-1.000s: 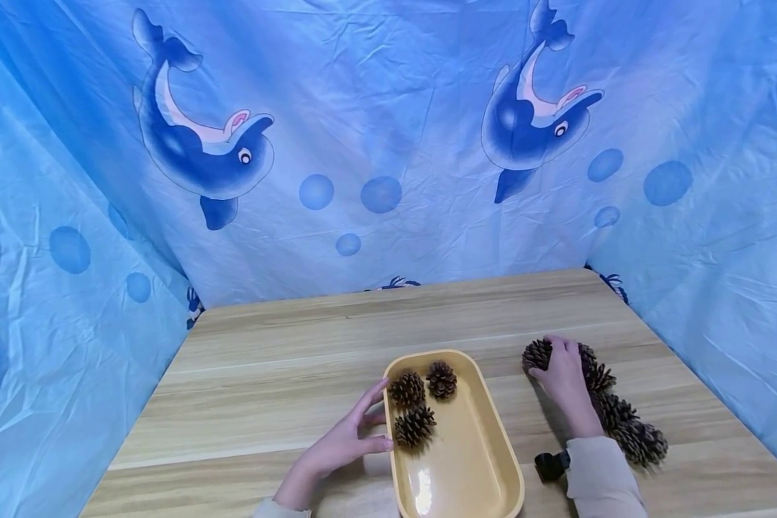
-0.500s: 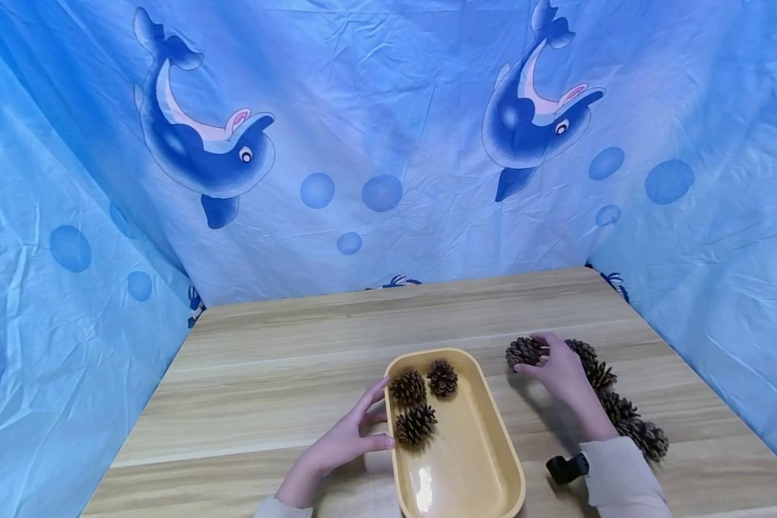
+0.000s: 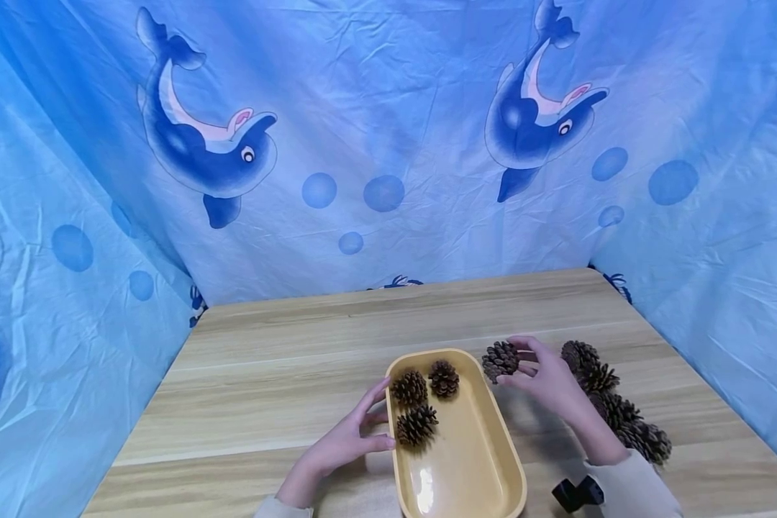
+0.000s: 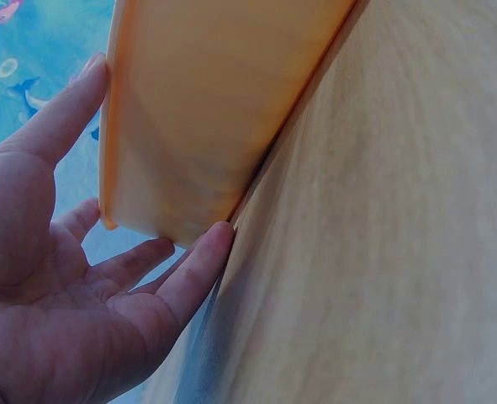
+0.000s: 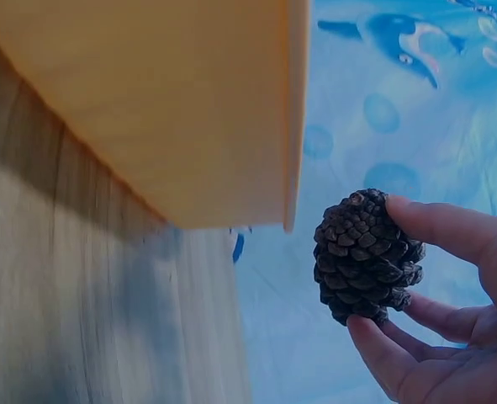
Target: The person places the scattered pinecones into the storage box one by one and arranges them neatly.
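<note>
Right hand (image 3: 547, 378) pinched a pine cone (image 3: 500, 361) between thumb and fingers, off the table (image 3: 285, 367), just beside the tray's (image 3: 466, 453) far right corner. Left hand (image 3: 343, 440) was spread, fingertips (image 4: 218, 239) against the tray's left side. Three cones (image 3: 416, 426) sat inside; pile (image 3: 615, 411) at right partly hidden, count unclear.

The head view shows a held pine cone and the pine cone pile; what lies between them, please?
The head view shows the right hand, then bare tabletop.

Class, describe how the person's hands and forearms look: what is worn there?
The left hand and right hand are ungloved. The left sleeve, barely showing, and right sleeve are pale and look plain. A small, blocky black device sits beside the latter.
</note>
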The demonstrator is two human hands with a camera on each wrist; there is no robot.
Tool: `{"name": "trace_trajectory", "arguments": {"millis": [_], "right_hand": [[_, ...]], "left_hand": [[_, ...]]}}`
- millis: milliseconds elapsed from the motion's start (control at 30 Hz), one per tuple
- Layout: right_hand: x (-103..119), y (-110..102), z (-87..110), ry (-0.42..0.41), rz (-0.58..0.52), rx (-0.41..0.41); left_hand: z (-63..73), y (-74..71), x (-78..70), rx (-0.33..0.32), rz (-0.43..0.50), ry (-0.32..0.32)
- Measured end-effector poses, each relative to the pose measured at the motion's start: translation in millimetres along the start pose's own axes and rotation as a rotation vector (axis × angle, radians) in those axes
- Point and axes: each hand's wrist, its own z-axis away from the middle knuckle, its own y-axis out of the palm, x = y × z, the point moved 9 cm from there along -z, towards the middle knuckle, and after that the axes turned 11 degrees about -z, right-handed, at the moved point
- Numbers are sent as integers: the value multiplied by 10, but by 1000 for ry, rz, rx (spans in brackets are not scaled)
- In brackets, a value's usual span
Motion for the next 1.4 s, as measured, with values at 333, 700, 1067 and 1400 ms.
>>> {"name": "trace_trajectory", "arguments": {"millis": [333,700,1067,1400], "right_hand": [[177,303,107,-118,-96,159],[203,570,148,-153,-129,324],[186,679,109,-139,14,344],[172,834,83,-131,82,366]], "left_hand": [[-3,2,7,-3,15,-3],[-7,5,0,0,12,0],[-8,4,0,1,15,3],[-7,3,-12,0,14,-1]]}}
